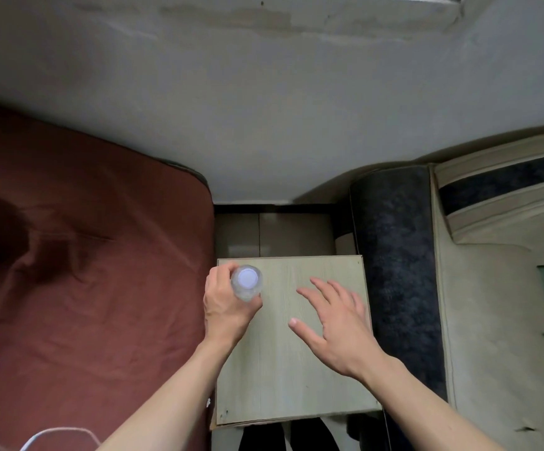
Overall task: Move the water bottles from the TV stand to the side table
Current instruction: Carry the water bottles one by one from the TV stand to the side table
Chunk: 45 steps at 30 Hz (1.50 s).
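bottle gripped at the side table's far-left corner

a bed with a rumpled reddish-brown sheet (78, 255) fills the left side, its edge running just beside the side table (290, 369). a thin white cable (41, 436) curves across the sheet at the bottom left. the left hand (225, 307) is wrapped around a clear plastic water bottle (246, 283), seen from above with its white cap facing the camera; the fingers curl round the far side and the thumb presses the near side. the bottle stands upright over the far-left corner of the pale wood-grain tabletop; whether its base touches the surface cannot be told from this angle. toward the table's right half, the right hand (332, 323) is spread flat and released, palm down, fingers fanned, holding nothing; it is near the tabletop, contact unclear. beyond the table lie grey floor tiles (274, 232) and a grey wall. to the right stands a dark rolled carpet (394, 271), just beside the table, then a worn cream sofa (491, 320) with a dark stripe.
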{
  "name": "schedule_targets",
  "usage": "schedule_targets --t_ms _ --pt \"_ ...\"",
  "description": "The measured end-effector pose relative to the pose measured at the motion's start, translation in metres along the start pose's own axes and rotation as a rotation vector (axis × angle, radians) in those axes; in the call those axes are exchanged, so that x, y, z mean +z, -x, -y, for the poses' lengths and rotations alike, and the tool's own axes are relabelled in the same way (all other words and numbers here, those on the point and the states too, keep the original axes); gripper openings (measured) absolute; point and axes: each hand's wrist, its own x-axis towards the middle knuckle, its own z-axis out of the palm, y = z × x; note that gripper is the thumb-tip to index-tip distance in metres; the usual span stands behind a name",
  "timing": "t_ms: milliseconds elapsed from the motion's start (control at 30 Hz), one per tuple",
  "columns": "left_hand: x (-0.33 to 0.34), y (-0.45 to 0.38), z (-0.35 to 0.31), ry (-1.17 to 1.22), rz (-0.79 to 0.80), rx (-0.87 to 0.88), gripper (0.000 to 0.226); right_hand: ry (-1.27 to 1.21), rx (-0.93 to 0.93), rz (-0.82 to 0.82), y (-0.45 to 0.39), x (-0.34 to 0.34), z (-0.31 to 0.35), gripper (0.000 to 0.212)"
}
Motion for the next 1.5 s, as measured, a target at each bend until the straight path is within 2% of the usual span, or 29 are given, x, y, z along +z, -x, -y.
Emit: schedule_targets --t_ms 200,433,633,800,900,1033,1167,1333,1500 --pt "-0.008 0.0 0.003 0.012 0.105 -0.006 0.056 -0.002 0.016 -0.001 0.002 -0.005 0.004 0.081" --pt "-0.031 0.007 -0.005 -0.152 0.172 0.04 0.071 0.023 0.034 -0.041 0.008 -0.023 0.015 0.084" --pt "-0.069 0.022 -0.035 -0.323 0.176 0.057 0.077 0.008 0.018 -0.092 0.025 -0.051 0.032 0.084" --pt "-0.109 0.039 -0.069 -0.427 0.181 0.144 0.076 0.018 -0.03 -0.128 0.045 -0.078 0.047 0.077" --pt "-0.132 0.052 -0.09 -0.468 0.176 0.212 0.076 0.055 -0.073 -0.15 0.062 -0.096 0.051 0.065" --pt "-0.162 0.073 -0.121 -0.512 0.168 0.262 0.08 0.072 -0.108 -0.197 0.093 -0.12 0.058 0.074" --pt "-0.189 0.102 -0.153 -0.56 0.16 0.333 0.081 0.127 -0.152 -0.265 0.128 -0.138 0.064 0.064" --pt "-0.21 0.125 -0.18 -0.636 0.13 0.426 0.084 0.134 -0.143 -0.353 0.161 -0.154 0.078 0.084" --pt "-0.211 0.134 -0.184 -0.646 0.121 0.481 0.087 0.145 -0.118 -0.406 0.182 -0.159 0.087 0.083"
